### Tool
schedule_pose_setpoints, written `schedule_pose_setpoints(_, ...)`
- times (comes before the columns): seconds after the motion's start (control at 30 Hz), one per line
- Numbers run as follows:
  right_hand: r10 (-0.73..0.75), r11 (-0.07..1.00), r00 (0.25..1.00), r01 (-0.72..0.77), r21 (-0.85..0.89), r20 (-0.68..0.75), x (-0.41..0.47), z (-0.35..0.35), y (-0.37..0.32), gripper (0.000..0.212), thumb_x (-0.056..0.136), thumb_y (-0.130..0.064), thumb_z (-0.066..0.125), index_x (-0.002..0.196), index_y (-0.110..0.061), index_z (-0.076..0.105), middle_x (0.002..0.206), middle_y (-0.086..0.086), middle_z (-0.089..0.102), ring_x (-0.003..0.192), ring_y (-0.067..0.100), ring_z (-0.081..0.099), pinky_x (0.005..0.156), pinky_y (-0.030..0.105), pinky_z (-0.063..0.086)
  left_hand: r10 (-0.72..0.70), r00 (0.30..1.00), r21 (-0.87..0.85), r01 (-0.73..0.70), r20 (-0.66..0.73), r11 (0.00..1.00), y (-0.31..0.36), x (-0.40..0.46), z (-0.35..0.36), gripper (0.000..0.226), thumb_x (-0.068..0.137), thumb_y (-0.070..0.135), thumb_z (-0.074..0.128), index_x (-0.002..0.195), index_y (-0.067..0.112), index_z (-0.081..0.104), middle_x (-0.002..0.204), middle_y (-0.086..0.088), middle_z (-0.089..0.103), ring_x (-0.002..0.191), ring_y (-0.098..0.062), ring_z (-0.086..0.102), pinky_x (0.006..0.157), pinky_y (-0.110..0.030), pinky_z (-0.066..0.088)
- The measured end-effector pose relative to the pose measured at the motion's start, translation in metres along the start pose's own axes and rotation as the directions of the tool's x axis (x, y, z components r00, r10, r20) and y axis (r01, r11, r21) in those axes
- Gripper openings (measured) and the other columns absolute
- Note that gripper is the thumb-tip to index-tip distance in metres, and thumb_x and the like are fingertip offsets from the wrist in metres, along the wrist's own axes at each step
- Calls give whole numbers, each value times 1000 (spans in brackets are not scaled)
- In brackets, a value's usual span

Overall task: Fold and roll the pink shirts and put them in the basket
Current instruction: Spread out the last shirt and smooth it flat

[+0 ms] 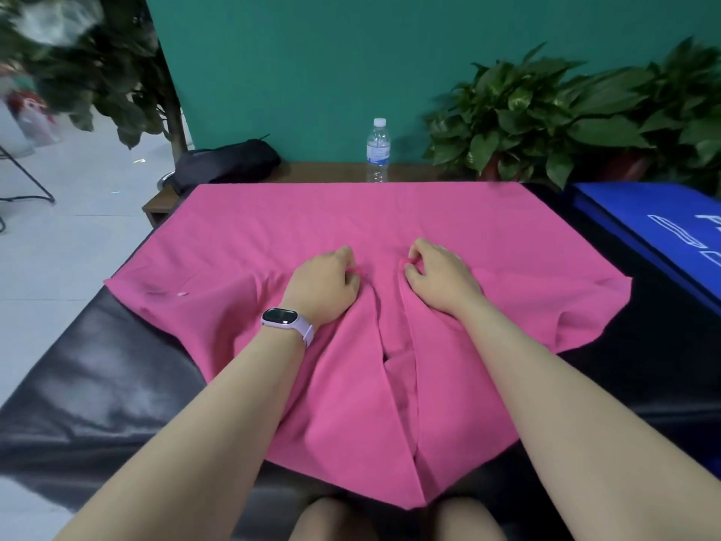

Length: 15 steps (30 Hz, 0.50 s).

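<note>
A pink shirt (273, 236) lies spread across the black padded surface (101, 369), its sleeves reaching out to the left and right. Both sides have been drawn in toward the middle, leaving a seam-like gap down the centre near me. My left hand (325, 285), with a lilac watch on its wrist, pinches a bit of the pink cloth at the centre. My right hand (437, 273) pinches another bit just to the right of it. The two hands are a short gap apart. No basket is in view.
A water bottle (377, 150) stands on the wooden ledge behind the shirt. A black bag (226, 162) lies at the back left. Potted plants (546, 119) fill the back right. A blue mat (659, 224) lies at the right edge. Tiled floor is on the left.
</note>
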State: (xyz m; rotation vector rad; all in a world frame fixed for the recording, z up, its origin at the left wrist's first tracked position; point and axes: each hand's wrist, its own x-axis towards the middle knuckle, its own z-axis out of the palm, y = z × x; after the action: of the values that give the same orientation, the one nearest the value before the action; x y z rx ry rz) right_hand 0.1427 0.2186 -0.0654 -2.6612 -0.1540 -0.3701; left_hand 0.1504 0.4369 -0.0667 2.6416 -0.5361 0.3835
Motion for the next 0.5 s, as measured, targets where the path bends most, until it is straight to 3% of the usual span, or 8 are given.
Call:
schedule_pose_setpoints(0.17,2,1000,1000,-2,26,-7,-40,-11,-6,6,96,-28,55,99,-23,53,98,-4,62,91,21,53,78,33,36,-29,999,-14,28,-28,1000,22,-38,-12,16,88,22,52,98,9,54,89,-16,67,84,-39,61,70,-45,49)
schedule_pose_setpoints(0.5,-34,999,999,34,-29,-5,-130,-30,-23,16,89,-25,55,78,-19,45,77,-5,52,78,24,49,68,36,37,-24,999,-7,24,-46,1000,52,-123,-25,9,89,18,47,91,9,49,83,-13,64,78,-40,57,70,-49,47)
